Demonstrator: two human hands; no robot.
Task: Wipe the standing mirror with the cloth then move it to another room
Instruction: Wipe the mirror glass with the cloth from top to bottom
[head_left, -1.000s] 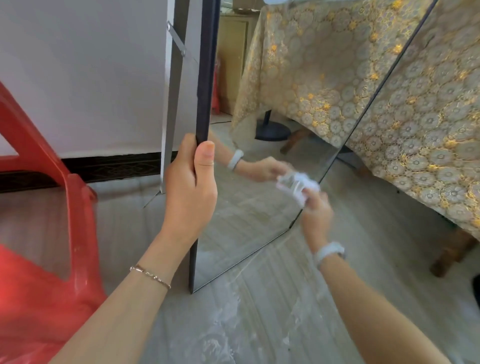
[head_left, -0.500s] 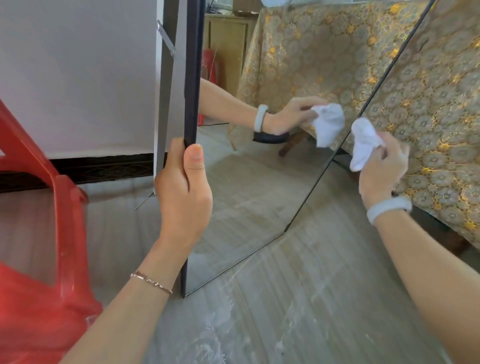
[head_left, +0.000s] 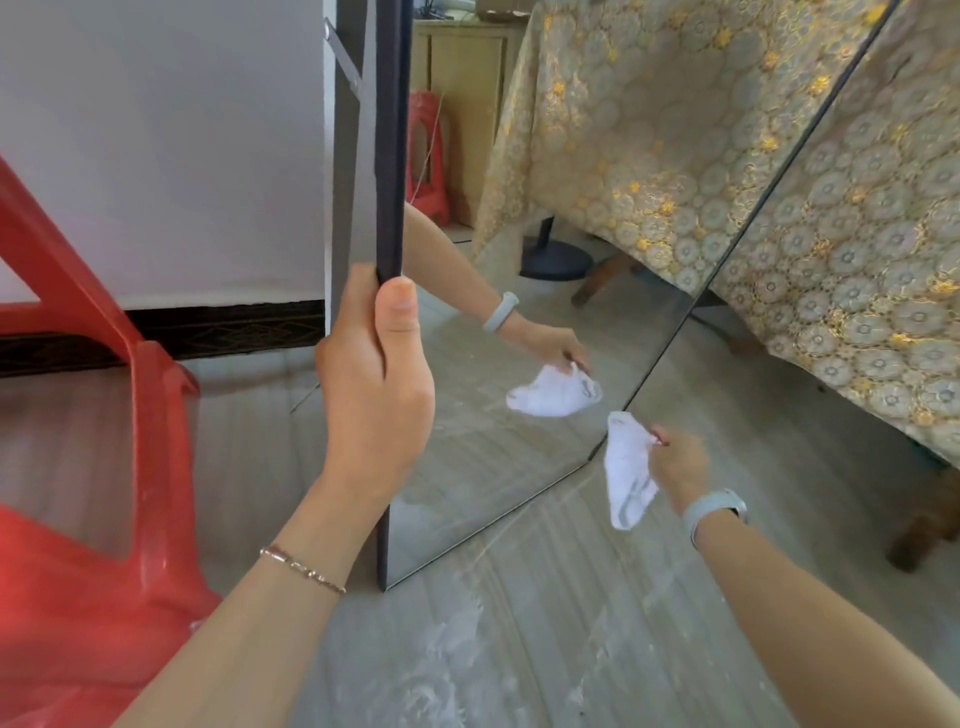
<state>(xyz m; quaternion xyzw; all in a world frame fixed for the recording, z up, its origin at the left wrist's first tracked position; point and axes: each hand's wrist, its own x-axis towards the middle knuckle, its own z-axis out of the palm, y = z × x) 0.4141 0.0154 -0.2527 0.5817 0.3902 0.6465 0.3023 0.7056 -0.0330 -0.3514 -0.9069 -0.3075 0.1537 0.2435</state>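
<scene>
- Head view: the standing mirror (head_left: 519, 322) stands upright on the floor (head_left: 519, 649), seen almost edge-on, its dark frame running from the top of the picture down to a corner near the middle.
- The left hand (head_left: 376, 384) grasps the near edge of the frame about halfway up, fingers wrapped behind it and the thumb lying flat along the front; a thin bracelet (head_left: 301, 567) sits on that wrist.
- The right hand (head_left: 678, 467) pinches the white cloth (head_left: 628, 467) between fingertips, just beside the mirror's lower right edge; the cloth hangs limp below the fingers, and whether it touches the glass cannot be told.
- A pale wristband (head_left: 714, 512) circles the right wrist.
- The glass reflects the right arm, the hanging cloth, the floor and the patterned drape.
- A table (head_left: 857, 234) covered with a gold and grey flowered cloth stands to the right of the mirror, its drape hanging nearly to the floor, with a dark wooden leg (head_left: 919, 530) showing beneath.
- A red plastic chair (head_left: 88, 467) fills the lower left, well apart from the mirror's base.
- A white wall (head_left: 166, 145) with a dark skirting strip lies behind the mirror.
- The floor is grey and streaked, with whitish smears in front of the mirror's foot.
</scene>
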